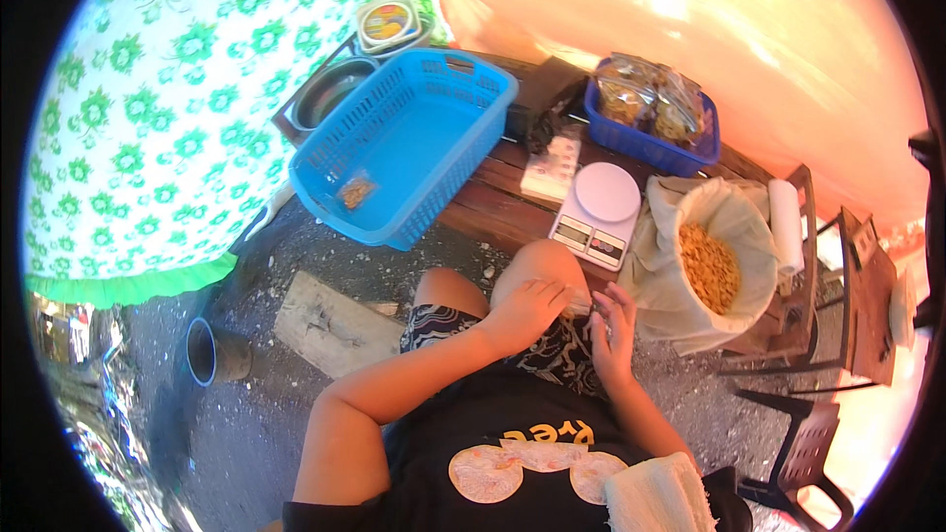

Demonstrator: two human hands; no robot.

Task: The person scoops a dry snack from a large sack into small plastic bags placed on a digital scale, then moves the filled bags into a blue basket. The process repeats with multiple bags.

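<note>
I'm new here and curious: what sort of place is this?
Probably a makeshift food workspace: there's a scale, filled clear bags in a basket, and golden pieces, apparently snacks, in a cloth-lined tub.

Glossy plastic packet (578, 304), smooth plastic basket (419, 128), matt cloth liner (658, 261)

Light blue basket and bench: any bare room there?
Most of the light blue basket, past the small packet near its lower-left end; also the wooden bench strip between that basket and the digital scale. Crowded: right of the scale, at the cloth-lined tub, and behind it, toward the dark blue basket.
</note>
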